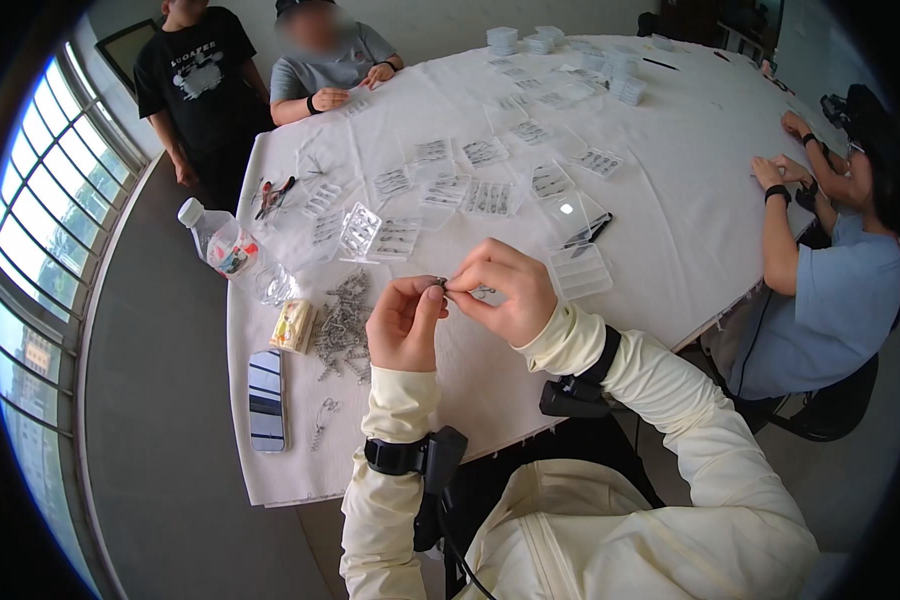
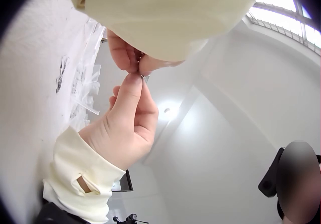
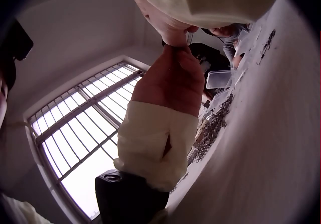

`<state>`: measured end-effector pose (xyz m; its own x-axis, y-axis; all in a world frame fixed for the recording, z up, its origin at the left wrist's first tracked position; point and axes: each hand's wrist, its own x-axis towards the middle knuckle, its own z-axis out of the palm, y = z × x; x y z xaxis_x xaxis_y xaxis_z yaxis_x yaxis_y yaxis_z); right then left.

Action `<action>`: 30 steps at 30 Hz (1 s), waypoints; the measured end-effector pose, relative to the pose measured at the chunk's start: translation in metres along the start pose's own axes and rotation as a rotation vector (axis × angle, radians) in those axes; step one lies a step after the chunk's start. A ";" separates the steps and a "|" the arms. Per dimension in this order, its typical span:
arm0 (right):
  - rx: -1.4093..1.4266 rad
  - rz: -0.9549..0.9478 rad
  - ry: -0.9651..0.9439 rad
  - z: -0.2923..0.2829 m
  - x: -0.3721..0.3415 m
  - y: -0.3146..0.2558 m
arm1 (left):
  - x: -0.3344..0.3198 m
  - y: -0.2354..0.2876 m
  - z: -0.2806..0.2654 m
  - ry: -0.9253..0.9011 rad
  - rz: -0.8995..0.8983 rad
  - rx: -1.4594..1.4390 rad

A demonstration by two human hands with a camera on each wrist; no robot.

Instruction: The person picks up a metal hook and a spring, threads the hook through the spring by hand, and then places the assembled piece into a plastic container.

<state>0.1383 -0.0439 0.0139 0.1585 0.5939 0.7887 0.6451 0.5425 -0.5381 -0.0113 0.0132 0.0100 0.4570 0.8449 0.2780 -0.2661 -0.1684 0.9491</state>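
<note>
My left hand [image 1: 406, 325] and right hand [image 1: 511, 292] meet fingertip to fingertip above the table. Between them they pinch a small dark metal piece [image 1: 441, 284], mostly covered by the fingers. In the left wrist view a bit of shiny metal [image 2: 141, 57] shows among the left fingers, and the right hand [image 2: 120, 128] grips from the other side with thumb and forefinger. The left hand [image 3: 170, 81] hides the piece in the right wrist view. A heap of silver metal chains [image 1: 342, 325] lies left of my left hand.
A phone [image 1: 267, 400], a patterned packet [image 1: 292, 325] and a plastic bottle [image 1: 232, 247] line the left side. Pliers [image 1: 273, 196] and clear compartment boxes [image 1: 492, 197] lie beyond, with black-handled tweezers or a knife [image 1: 590, 230] to the right. Other people sit or stand round the table [image 1: 670, 270].
</note>
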 end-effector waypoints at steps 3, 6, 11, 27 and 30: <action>-0.023 -0.037 0.021 0.001 0.000 0.000 | -0.001 0.002 0.003 0.015 0.053 0.043; -0.063 -0.083 0.048 0.001 0.000 0.000 | -0.002 0.006 0.007 0.025 0.089 0.077; -0.107 -0.132 0.068 0.001 0.000 0.001 | -0.003 0.004 0.008 0.030 0.160 0.103; -0.196 -0.264 0.061 -0.004 0.003 -0.002 | -0.002 0.003 0.006 -0.002 0.300 0.289; -0.198 -0.261 0.057 -0.005 0.004 -0.004 | -0.003 0.004 0.008 0.010 0.254 0.236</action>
<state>0.1403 -0.0467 0.0205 0.0071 0.4131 0.9107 0.8015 0.5422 -0.2522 -0.0074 0.0056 0.0143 0.3923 0.7657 0.5097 -0.1666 -0.4858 0.8581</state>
